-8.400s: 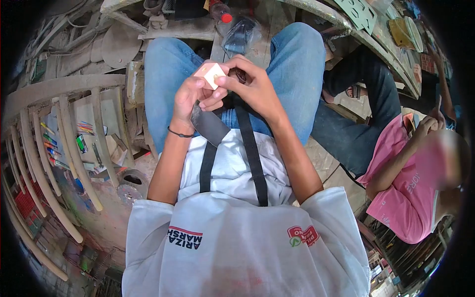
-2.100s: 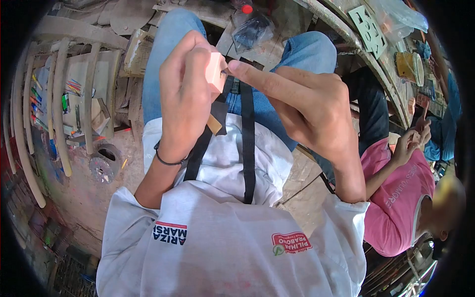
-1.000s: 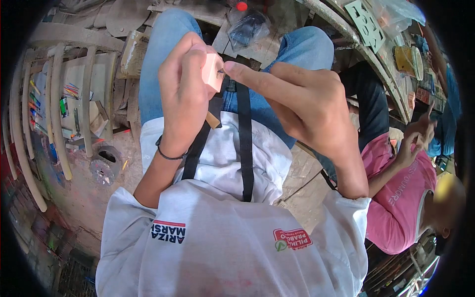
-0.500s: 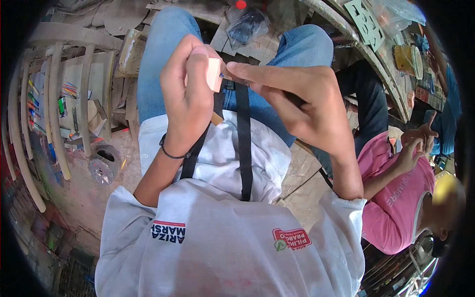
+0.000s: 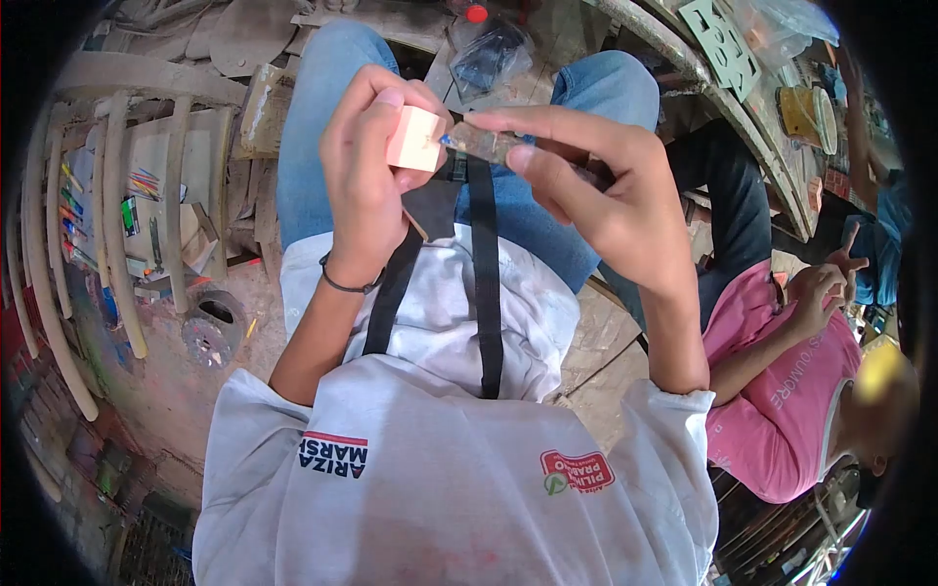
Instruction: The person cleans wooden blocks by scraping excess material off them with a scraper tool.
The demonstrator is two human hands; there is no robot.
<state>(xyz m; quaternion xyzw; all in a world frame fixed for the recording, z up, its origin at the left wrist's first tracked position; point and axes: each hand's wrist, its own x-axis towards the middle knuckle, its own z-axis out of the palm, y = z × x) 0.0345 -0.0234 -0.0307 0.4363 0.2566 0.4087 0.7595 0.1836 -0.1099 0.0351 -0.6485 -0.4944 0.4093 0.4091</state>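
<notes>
My left hand [image 5: 363,161] is closed around a small pale wooden block [image 5: 416,140], its thumb along the near side and one end face showing. Between the thumb and fingers of my right hand [image 5: 618,190] is a slim, worn, brownish tool with a blue tip [image 5: 486,145]. The blue tip points left and is right at the block's face. Both hands are raised over my lap, above the jeans [image 5: 611,93] and the black straps [image 5: 485,283].
At the left stands a curved slatted wooden frame [image 5: 106,225], with coloured pens [image 5: 145,183] behind it. A round spool-like object [image 5: 210,330] rests on the floor. A person in a pink shirt [image 5: 772,391] sits at the right. A workbench edge [image 5: 733,117] runs along the upper right.
My right hand has drawn back slightly and its fingers have opened out along the tool, showing more of it. The block has turned, so more of its faces show.
</notes>
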